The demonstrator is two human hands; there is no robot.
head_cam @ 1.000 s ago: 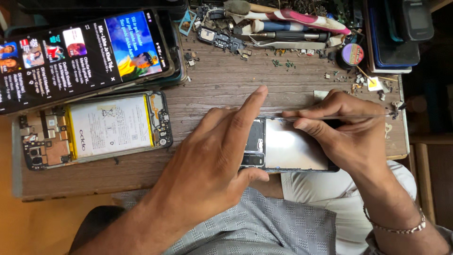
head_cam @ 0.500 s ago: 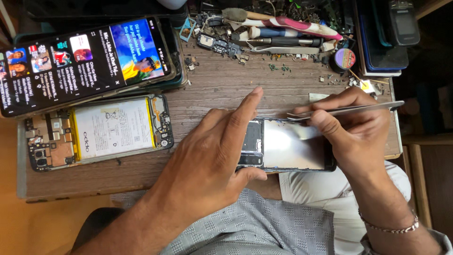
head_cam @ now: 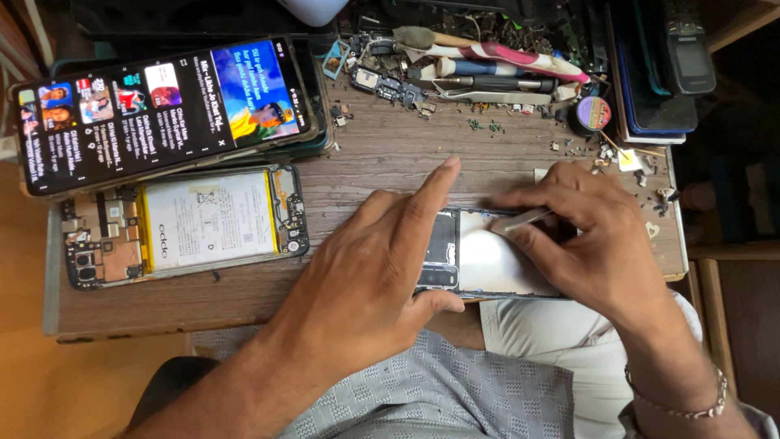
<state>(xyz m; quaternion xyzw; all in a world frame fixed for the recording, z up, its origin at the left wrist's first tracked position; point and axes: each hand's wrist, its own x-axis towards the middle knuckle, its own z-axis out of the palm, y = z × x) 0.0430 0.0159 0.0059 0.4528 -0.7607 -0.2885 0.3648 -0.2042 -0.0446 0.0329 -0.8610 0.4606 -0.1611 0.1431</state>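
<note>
My left hand [head_cam: 370, 276] grips the left end of an opened phone frame [head_cam: 487, 260] lying at the wooden table's near edge, thumb under its lower side and forefinger stretched out above it. My right hand [head_cam: 589, 240] covers the frame's right end and pinches metal tweezers [head_cam: 520, 219], whose tips rest on the frame's shiny inner plate. Most of the frame's ends are hidden by the two hands.
Left on the wooden table [head_cam: 382, 146] lies a second opened phone with a white battery [head_cam: 187, 223], and behind it a lit phone [head_cam: 162, 110] showing a video list. Tools, screwdrivers and small parts [head_cam: 479, 69] crowd the back edge. Dark devices [head_cam: 658, 65] are stacked at the right.
My right hand has dropped and turned, bringing the tweezers from level above the frame down onto its inner plate. The left hand stays in its grip.
</note>
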